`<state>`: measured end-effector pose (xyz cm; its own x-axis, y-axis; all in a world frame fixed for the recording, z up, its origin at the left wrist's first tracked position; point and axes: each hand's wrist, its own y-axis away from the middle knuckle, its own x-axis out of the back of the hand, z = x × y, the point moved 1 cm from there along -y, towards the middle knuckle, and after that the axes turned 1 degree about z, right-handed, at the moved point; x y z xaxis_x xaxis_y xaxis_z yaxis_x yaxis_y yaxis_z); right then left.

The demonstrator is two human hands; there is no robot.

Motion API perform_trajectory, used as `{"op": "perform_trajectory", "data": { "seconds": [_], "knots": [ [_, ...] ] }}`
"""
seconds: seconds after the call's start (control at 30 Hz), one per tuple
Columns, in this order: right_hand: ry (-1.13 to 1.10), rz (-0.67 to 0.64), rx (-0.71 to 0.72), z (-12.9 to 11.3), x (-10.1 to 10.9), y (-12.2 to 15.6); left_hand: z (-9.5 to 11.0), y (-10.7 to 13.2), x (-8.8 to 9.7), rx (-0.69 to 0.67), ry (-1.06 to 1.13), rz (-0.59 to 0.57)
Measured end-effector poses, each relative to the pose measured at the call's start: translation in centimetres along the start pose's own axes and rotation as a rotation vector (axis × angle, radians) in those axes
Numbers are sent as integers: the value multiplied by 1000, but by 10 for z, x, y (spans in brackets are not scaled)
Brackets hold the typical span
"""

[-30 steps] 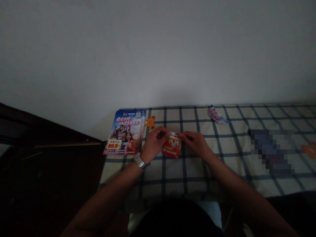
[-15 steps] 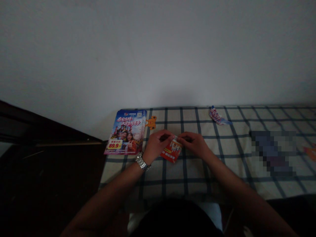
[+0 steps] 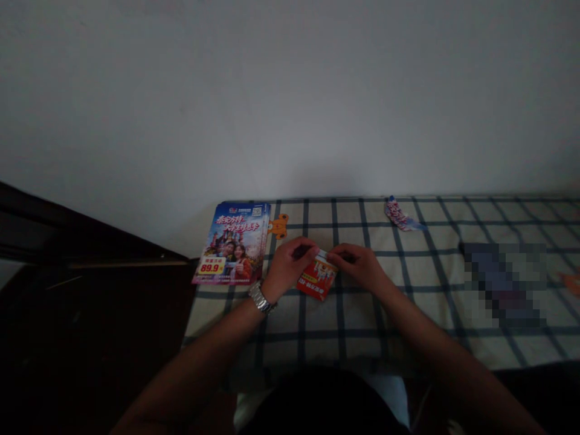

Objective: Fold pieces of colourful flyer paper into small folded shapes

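A small red folded leaflet (image 3: 314, 283) with white and yellow print is held low over the checked tablecloth (image 3: 362, 314). My left hand (image 3: 290, 263), below a metal wristwatch (image 3: 261, 298), pinches its upper left edge between thumb and fingers. On the opposite side, the thumb and fingers of my right hand (image 3: 356, 261) close on the upper right edge. A pale strip shows along the top of the leaflet, between my fingertips. To the left lies a stack of colourful flyers (image 3: 233, 241), printed with "89.9".
An orange bear-shaped cutout (image 3: 279, 226) lies beside the flyers. Near the wall (image 3: 317, 109) is a crumpled blue, white and red paper piece (image 3: 400, 216). A dark pixelated object (image 3: 502, 287) lies at the right, with an orange item (image 3: 571, 281) past it.
The leaflet's lower part has shifted slightly, and more of the pale strip shows along its top. Both hands keep their pinch in nearly the same place.
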<state>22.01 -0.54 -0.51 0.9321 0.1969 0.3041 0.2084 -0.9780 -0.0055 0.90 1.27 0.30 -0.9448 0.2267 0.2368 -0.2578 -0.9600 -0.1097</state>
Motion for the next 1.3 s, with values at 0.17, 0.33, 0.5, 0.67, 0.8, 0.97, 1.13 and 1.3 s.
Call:
{"op": "perform_trajectory", "data": {
  "seconds": [0.17,0.33,0.5,0.67,0.8,0.97,1.13,1.3],
  "knots": [
    [19,-24,0,-2,-1,1,1,1,1,20,-11,-10],
    [-8,-63,10,-5,-2,2,4,1,0,33,-24,-57],
    [37,-52,17,-3,-2,2,4,1,-2,54,-17,-84],
    [27,5,20,-3,2,1,4,1,-1,49,-10,-90],
    [11,38,15,-5,5,1,7,2,0,38,-31,-94],
    [6,14,9,-5,4,1,8,3,1,30,-68,-97],
    [-16,6,26,-5,1,2,8,2,2,22,-109,-126],
    [-32,-13,42,-6,0,2,10,3,0,16,-129,-165]
  ]
}}
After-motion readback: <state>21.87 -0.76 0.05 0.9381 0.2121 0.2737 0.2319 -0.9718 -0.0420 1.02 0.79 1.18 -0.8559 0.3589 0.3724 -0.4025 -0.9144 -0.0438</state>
